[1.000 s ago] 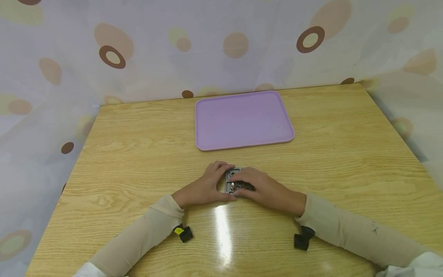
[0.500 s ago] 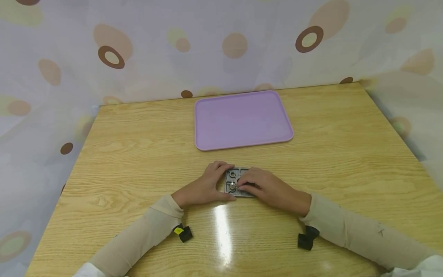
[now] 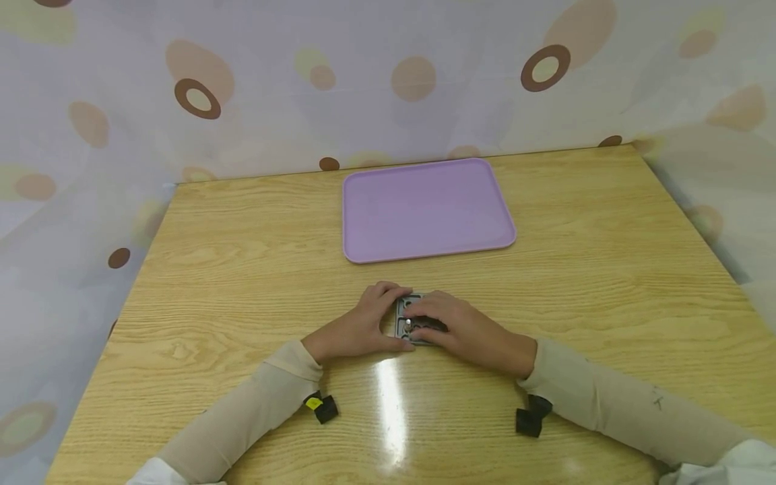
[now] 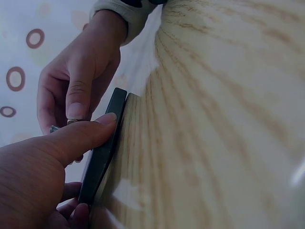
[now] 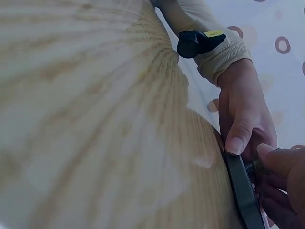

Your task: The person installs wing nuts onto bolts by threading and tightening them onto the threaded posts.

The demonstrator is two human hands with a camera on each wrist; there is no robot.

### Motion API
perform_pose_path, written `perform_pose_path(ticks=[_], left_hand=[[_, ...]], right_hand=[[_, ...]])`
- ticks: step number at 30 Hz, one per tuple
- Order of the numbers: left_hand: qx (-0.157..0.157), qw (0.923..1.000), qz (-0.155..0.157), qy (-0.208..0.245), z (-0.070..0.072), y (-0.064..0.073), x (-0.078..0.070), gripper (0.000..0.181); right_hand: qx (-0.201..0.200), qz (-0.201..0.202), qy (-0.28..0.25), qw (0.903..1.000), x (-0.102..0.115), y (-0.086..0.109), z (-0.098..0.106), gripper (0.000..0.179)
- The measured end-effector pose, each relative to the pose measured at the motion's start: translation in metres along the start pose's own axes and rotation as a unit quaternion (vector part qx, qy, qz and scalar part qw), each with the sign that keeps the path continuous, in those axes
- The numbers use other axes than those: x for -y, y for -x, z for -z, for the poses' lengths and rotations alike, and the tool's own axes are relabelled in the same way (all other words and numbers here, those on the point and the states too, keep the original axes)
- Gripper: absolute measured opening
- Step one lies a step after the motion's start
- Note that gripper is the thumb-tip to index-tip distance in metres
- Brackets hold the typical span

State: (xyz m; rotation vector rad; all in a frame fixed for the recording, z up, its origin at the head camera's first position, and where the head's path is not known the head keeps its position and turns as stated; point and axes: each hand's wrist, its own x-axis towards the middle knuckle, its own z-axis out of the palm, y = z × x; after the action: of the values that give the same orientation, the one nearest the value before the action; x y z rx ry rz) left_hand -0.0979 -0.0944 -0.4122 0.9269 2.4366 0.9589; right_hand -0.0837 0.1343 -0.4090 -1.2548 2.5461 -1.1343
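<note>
A small grey metal plate [image 3: 401, 309] with shallow recesses lies on the table in front of the person. My left hand [image 3: 364, 327] grips its left side, thumb at the near edge and fingers at the far edge. From the plate rises a short threaded bolt [image 3: 408, 324]. Thumb and fingers of my right hand [image 3: 463, 331] close around a small brass-coloured nut [image 4: 71, 121] at this bolt, partly covered by the fingertips. The right hand also hides most of the plate's right half. Seen side-on in the left wrist view, the plate [image 4: 102, 164] looks dark.
A lilac tray [image 3: 427, 212] lies further back on the wooden table [image 3: 261, 269]. Patterned cloth [image 3: 364, 74] hangs behind and along both sides. Black wrist devices [image 3: 325, 409] hang beneath both forearms.
My right hand drew slightly right with its fingertips together, uncovering more of the plate, then came back with thumb and fingers on either side of the bolt. The left hand stays put.
</note>
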Motion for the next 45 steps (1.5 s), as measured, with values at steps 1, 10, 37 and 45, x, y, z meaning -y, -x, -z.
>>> perform_pose_path(ticks=[1,10,37,45], left_hand=[[-0.001,1.0000,-0.002,-0.001,-0.0002,0.0000,-0.0002,0.088],[-0.006,1.0000,0.001,-0.005,-0.0007,0.0013,0.0003,0.089],[-0.007,0.9999,-0.002,-0.008,-0.0018,-0.0001,0.0031,0.090],[-0.010,0.9999,-0.006,-0.005,-0.0013,-0.0004,0.0032,0.089]], right_hand=[[0.000,0.001,0.002,1.0000,-0.0001,0.0001,-0.0001,0.034],[-0.028,0.005,0.019,0.9994,0.0001,0.0049,0.0037,0.018],[-0.022,-0.016,0.020,0.9994,0.0025,0.0028,0.0032,0.023],[-0.026,0.005,0.017,0.9995,-0.0004,0.0031,0.0031,0.013]])
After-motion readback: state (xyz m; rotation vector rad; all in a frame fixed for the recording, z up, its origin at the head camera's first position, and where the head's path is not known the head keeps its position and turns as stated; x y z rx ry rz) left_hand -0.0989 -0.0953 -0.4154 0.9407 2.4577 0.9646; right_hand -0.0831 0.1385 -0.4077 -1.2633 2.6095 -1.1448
